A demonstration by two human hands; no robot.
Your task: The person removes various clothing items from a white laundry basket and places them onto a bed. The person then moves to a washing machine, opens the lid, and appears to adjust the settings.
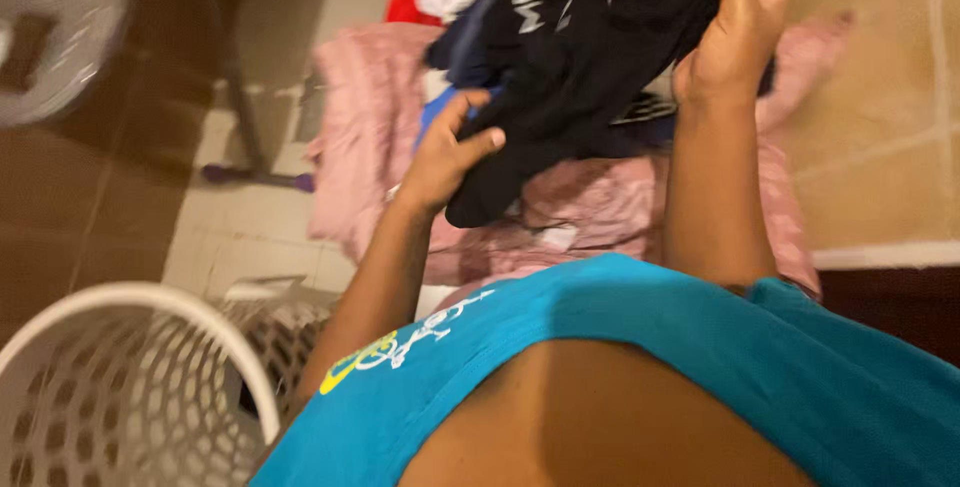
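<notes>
Your left hand (445, 162) and right hand (735, 32) both have fingers closed on a black garment (570, 77), held above a pink cloth (370, 137) on the floor. A white basket (130, 297) sits below-left of your left fingers. Keep both grips firm so nothing drags.

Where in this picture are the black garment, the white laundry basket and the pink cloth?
black garment (590, 67), head view, on its dark middle folds.
white laundry basket (150, 299), head view, on its curved rim.
pink cloth (365, 127), head view, on its left part.
</notes>
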